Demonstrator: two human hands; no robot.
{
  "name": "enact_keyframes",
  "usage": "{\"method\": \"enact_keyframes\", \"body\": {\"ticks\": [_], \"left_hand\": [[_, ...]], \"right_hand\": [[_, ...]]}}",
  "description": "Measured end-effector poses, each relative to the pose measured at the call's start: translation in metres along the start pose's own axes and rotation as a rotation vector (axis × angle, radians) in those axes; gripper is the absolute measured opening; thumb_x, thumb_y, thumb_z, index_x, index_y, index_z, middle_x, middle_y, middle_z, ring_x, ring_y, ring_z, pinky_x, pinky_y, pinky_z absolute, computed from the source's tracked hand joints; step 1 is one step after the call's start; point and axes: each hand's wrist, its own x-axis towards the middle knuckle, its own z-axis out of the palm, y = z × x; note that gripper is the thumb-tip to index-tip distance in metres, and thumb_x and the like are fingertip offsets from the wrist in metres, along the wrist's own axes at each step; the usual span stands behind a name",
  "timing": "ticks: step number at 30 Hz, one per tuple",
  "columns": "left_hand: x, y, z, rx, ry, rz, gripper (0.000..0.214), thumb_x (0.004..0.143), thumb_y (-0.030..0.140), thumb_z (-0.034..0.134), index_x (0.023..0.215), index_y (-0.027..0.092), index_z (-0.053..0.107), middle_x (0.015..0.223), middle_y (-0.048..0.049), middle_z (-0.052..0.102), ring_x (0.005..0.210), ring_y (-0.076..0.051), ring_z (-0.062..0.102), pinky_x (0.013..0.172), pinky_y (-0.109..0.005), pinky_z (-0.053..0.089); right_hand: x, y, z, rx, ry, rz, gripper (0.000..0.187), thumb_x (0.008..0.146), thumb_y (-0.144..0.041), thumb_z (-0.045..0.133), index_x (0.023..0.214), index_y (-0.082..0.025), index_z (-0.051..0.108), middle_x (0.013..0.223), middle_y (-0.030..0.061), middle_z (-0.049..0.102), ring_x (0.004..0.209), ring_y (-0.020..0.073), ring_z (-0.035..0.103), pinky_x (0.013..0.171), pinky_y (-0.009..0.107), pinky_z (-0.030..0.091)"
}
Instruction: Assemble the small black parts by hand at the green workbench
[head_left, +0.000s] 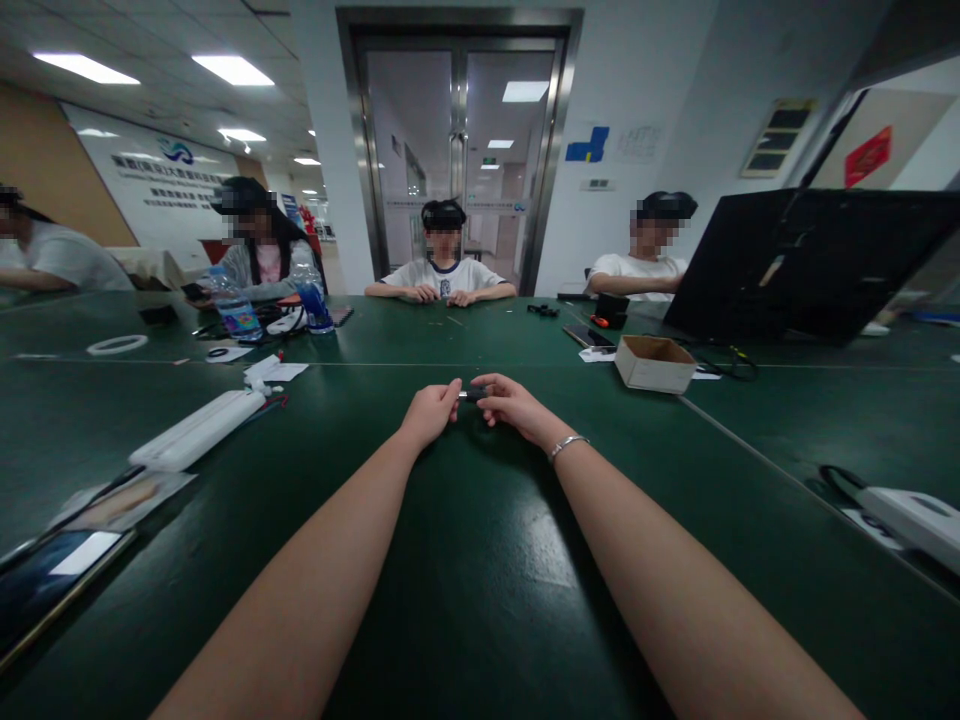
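Both my arms stretch out over a dark green table (480, 560). My left hand (430, 411) and my right hand (510, 404) meet at the middle of the table, fingers pinched on a small dark object with a pale metal end (471, 394) held between them. It is too small to name. A silver bracelet (568, 444) sits on my right wrist.
A small open cardboard box (655, 362) stands to the right. A white power strip (196, 430) and a phone (52, 580) lie at the left, another white strip (911, 515) at the right. A black laptop lid (802, 262) rises at the back right. Several people sit across the table, with water bottles (234, 305) beside them.
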Motion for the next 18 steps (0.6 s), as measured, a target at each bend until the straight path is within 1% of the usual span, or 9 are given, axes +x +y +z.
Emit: {"method": "enact_keyframes", "body": {"ticks": [2,5,6,8,13,18], "left_hand": [[0.0004,-0.0008,0.0002,-0.002,0.003,0.003,0.055,0.086,0.060,0.030,0.059,0.017,0.052,0.055,-0.0007,0.057,0.052,-0.014,0.050,0.059,-0.027,0.035],[0.0007,-0.0016,0.0004,-0.007,0.012,0.011,0.054,0.086,0.059,0.030,0.059,0.018,0.052,0.054,-0.0007,0.057,0.052,-0.015,0.051,0.059,-0.027,0.035],[0.0007,-0.0015,0.0003,-0.009,0.010,0.011,0.054,0.086,0.059,0.030,0.059,0.018,0.052,0.054,-0.0007,0.056,0.052,-0.015,0.051,0.059,-0.027,0.035],[0.0004,-0.0008,0.0001,-0.014,0.004,0.006,0.054,0.086,0.059,0.030,0.059,0.018,0.052,0.054,-0.0007,0.056,0.052,-0.015,0.051,0.058,-0.027,0.035],[-0.0013,0.0019,-0.0010,-0.012,-0.004,0.002,0.056,0.085,0.061,0.030,0.058,0.017,0.052,0.054,-0.0004,0.056,0.051,-0.014,0.049,0.058,-0.027,0.034],[-0.0018,0.0037,-0.0010,0.009,0.011,-0.021,0.058,0.084,0.063,0.030,0.056,0.017,0.051,0.052,-0.0005,0.055,0.049,-0.014,0.048,0.056,-0.026,0.033]], "right_hand": [[-0.0012,-0.0011,0.0002,-0.003,0.003,0.017,0.034,0.076,0.000,0.064,0.105,-0.016,0.057,0.073,-0.0020,0.058,0.051,0.0074,0.056,0.044,0.015,0.049],[-0.0012,-0.0027,0.0014,-0.004,0.017,0.052,0.020,0.085,-0.011,0.059,0.105,-0.014,0.056,0.073,0.0018,0.061,0.050,0.0079,0.056,0.044,0.015,0.049],[-0.0009,-0.0029,0.0018,-0.003,0.019,0.058,0.016,0.088,-0.013,0.056,0.104,-0.014,0.056,0.073,0.0026,0.061,0.049,0.0079,0.055,0.043,0.015,0.049],[0.0000,-0.0025,0.0020,-0.002,0.019,0.055,0.014,0.089,-0.012,0.054,0.102,-0.014,0.058,0.072,0.0024,0.061,0.048,0.0076,0.055,0.043,0.015,0.049],[0.0001,0.0004,0.0006,0.005,-0.011,0.007,0.023,0.080,-0.004,0.059,0.099,-0.015,0.060,0.071,-0.0020,0.058,0.050,0.0072,0.055,0.044,0.015,0.050],[-0.0002,0.0026,-0.0007,-0.077,-0.029,-0.026,0.031,0.070,0.000,0.064,0.098,-0.014,0.061,0.075,-0.0016,0.061,0.050,0.0056,0.055,0.046,0.014,0.048]]}}
